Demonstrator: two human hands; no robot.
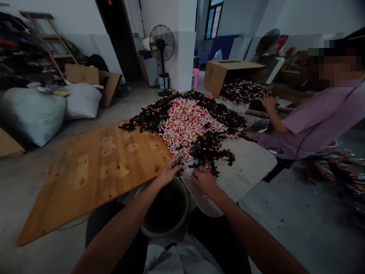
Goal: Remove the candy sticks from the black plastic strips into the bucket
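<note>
My left hand (pixel 170 171) is above the front rim of the bucket, its fingers closed round a small black plastic piece (pixel 179 163) with a green spot below it. Just to the right, my right hand (pixel 204 179) rests low over the stone-like tabletop (pixel 245 167) with curled fingers; what they pinch is hidden. Beyond it spreads a small heap of black plastic pieces (pixel 209 146) with orange and green tips. Behind both hands rises a pile of small pink-and-white tubes (pixel 186 120), bordered by more black pieces (pixel 152 114).
A round bucket (pixel 185 211) with a dark inside stands between my knees. A wooden board (pixel 97 163) lies left. At right a co-worker (pixel 319 114) sits handling pieces beside an open carton (pixel 215 78). Behind are a standing fan (pixel 162 43) and stuffed sacks (pixel 34 110).
</note>
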